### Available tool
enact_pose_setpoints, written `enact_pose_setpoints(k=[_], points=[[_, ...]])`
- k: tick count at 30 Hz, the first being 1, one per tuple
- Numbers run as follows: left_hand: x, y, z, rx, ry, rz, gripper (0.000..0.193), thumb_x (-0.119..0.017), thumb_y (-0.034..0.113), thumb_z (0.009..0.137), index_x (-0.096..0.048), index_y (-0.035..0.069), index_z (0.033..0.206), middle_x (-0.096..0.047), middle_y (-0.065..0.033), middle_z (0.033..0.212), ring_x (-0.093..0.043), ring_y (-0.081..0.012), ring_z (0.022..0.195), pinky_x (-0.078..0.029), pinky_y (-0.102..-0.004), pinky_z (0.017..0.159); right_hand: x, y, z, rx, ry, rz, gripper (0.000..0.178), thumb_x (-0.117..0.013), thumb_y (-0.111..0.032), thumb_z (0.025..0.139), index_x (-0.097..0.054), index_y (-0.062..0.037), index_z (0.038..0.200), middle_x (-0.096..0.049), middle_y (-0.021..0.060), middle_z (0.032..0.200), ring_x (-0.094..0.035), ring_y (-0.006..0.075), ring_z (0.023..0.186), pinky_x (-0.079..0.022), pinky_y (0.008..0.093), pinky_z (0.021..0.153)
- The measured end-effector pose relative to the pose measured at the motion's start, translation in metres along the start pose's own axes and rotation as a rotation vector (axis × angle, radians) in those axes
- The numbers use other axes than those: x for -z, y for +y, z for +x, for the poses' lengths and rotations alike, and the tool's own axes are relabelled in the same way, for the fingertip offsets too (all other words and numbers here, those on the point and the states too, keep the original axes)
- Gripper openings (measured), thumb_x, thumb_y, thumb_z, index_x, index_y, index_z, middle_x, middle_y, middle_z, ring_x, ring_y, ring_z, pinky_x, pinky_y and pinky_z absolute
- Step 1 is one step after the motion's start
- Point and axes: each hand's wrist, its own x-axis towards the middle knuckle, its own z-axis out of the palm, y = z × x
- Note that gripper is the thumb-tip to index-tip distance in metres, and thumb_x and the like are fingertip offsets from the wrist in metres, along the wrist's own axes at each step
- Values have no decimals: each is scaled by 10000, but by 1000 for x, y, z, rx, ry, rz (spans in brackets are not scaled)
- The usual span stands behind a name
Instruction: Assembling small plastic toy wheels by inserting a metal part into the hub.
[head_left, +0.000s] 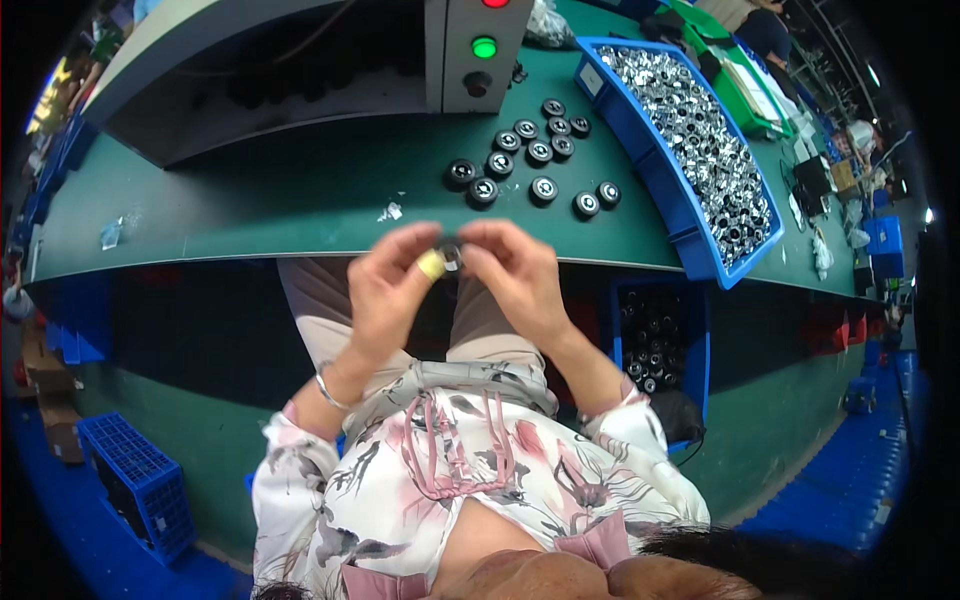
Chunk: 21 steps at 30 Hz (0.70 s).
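Glossy metal parts (pixel 700 140) in a smooth blue plastic bin (pixel 655 165), on matt green bench (pixel 300 190).

A dark green tabletop (pixel 300 190) is seen beyond the grip. Small black round parts (pixel 535 155) are laid out on it just past the grip, to the right. Further right, a long blue bin (pixel 655 175) of shiny metal pieces is set. Scraps of white paper (pixel 390 212) lie nearer, slightly left.
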Motion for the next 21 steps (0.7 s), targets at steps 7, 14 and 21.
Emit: enact_pose_setpoints(k=[7, 14, 21], points=[[66, -8, 173, -164, 105, 147, 229, -624, 5, 950, -715, -43, 1154, -730, -93, 1034, -689, -137, 912, -600, -275, 808, -27, -3, 138, 403, 30, -654, 298, -690, -174, 927, -651, 42, 1129, -692, 180, 1025, -688, 270, 874, -542, 357, 790], [86, -40, 247, -399, 191, 918, 260, -677, 61, 863, -755, 29, 1109, -760, -185, 904, -755, -234, 827, -585, -349, 766, -6, -6, 90, 496, -29, -739, 210, -716, -81, 881, -668, 17, 1061, -670, 145, 966, -674, 284, 887, -539, 364, 758], [65, -32, 259, -214, 39, 953, 266, -656, 99, 869, -770, 72, 1108, -754, -192, 973, -753, -294, 927, -576, -373, 842, 23, -12, 50, 526, -68, -758, 167, -722, -22, 841, -676, 5, 999, -696, 137, 968, -646, 313, 905, -527, 397, 781]])
